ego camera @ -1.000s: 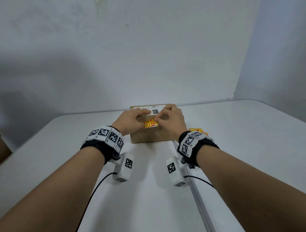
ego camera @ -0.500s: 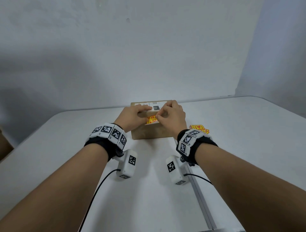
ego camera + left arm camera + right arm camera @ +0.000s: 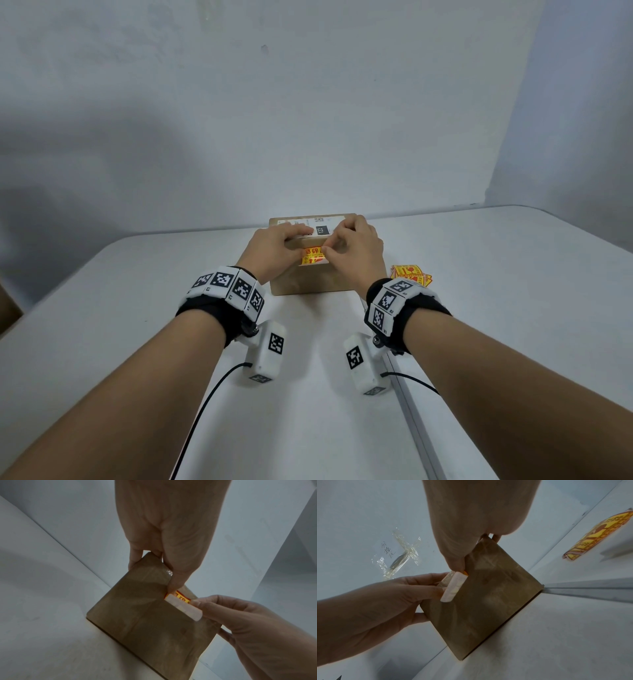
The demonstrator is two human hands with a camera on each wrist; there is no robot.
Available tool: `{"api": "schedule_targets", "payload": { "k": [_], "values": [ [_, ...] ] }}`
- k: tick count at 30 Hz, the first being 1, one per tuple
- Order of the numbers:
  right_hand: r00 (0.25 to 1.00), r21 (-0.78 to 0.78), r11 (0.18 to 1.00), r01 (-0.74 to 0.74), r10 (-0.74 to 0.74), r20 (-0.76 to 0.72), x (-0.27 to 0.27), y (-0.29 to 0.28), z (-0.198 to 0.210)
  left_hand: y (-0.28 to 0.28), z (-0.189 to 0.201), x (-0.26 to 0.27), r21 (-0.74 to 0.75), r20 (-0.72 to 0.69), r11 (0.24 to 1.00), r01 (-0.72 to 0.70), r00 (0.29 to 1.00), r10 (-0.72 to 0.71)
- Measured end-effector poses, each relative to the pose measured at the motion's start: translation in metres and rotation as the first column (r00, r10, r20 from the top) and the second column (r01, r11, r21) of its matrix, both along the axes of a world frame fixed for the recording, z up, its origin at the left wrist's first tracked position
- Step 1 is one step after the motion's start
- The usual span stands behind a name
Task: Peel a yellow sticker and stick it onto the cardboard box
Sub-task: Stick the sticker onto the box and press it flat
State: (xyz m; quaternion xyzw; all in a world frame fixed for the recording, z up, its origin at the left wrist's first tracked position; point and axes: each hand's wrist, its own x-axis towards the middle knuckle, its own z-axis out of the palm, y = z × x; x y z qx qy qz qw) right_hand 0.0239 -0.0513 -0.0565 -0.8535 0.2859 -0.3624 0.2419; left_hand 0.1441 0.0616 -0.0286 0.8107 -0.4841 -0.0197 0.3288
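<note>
We have both hands on the cardboard box [image 3: 310, 281], which stands on the white worktop [image 3: 479, 308]. Our left hand [image 3: 270, 251] lies over the box's top left part: its fingers [image 3: 135, 558] curl round the far corner, and its thumb presses down at the left end of the yellow sticker [image 3: 312, 256]. Our right hand [image 3: 356, 248] comes in from the other side, with thumb and forefinger narrowed to a pinch at the sticker's right end, while its other fingers reach over the box's far edge.

The sticker sits between the two thumbs, at the near edge of the box top. In the wrist views its pale lower strip stands off the brown front face instead of lying flat. Just beyond our fingertips, a white shipping label [image 3: 320, 228] with a dark square covers the back of the box top.

To the right of our right hand, apart from the box, a small stack of yellow stickers [image 3: 411, 274] lies on the worktop. Past our left hand, a crumpled bit of clear tape [image 3: 399, 555] is stuck down flat.
</note>
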Motion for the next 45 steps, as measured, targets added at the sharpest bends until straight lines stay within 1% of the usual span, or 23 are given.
{"api": "schedule_targets", "payload": {
  "k": [5, 13, 20, 29, 32, 35, 37, 40, 45],
  "values": [
    [1.0, -0.011, 1.0, 0.003, -0.003, -0.01, 0.0, 0.0, -0.001, 0.0, 0.0, 0.001, 0.007, 0.015, 1.0, -0.005, 1.0, 0.005],
    [1.0, -0.031, 1.0, 0.001, -0.002, -0.014, -0.001, 0.0, -0.001, 0.0, -0.001, -0.001, -0.015, -0.006, 1.0, -0.017, 1.0, 0.017],
    [0.998, -0.074, 0.997, 0.011, -0.016, -0.06, -0.001, 0.0, 0.0, -0.001, 0.0, -0.003, -0.038, -0.04, 0.999, -0.022, 0.999, 0.021],
    [0.99, -0.134, 0.99, 0.032, -0.049, -0.13, -0.001, -0.001, 0.002, -0.001, 0.001, -0.002, -0.036, -0.035, 0.999, -0.019, 0.999, 0.018],
    [0.988, -0.133, 0.99, 0.051, -0.07, -0.141, -0.001, -0.002, 0.003, -0.001, -0.001, -0.002, -0.039, -0.042, 0.999, -0.011, 0.999, 0.009],
    [0.983, -0.18, 0.982, 0.064, -0.093, -0.157, -0.001, -0.002, 0.003, -0.001, -0.001, -0.001, -0.033, -0.028, 0.999, -0.014, 1.0, 0.013],
    [0.981, -0.214, 0.976, 0.047, -0.085, -0.175, 0.0, -0.002, 0.002, -0.002, 0.0, 0.0, -0.031, -0.033, 0.999, -0.012, 0.999, 0.011],
    [0.977, -0.234, 0.972, -0.017, -0.033, -0.209, 0.006, -0.003, 0.002, -0.003, -0.001, 0.001, -0.017, -0.043, 1.0, -0.019, 0.999, 0.018],
    [0.973, -0.183, 0.982, -0.052, 0.009, -0.23, 0.011, -0.009, 0.011, -0.004, 0.0, 0.002, -0.007, -0.037, 1.0, -0.029, 0.999, 0.029]
  ]
}}
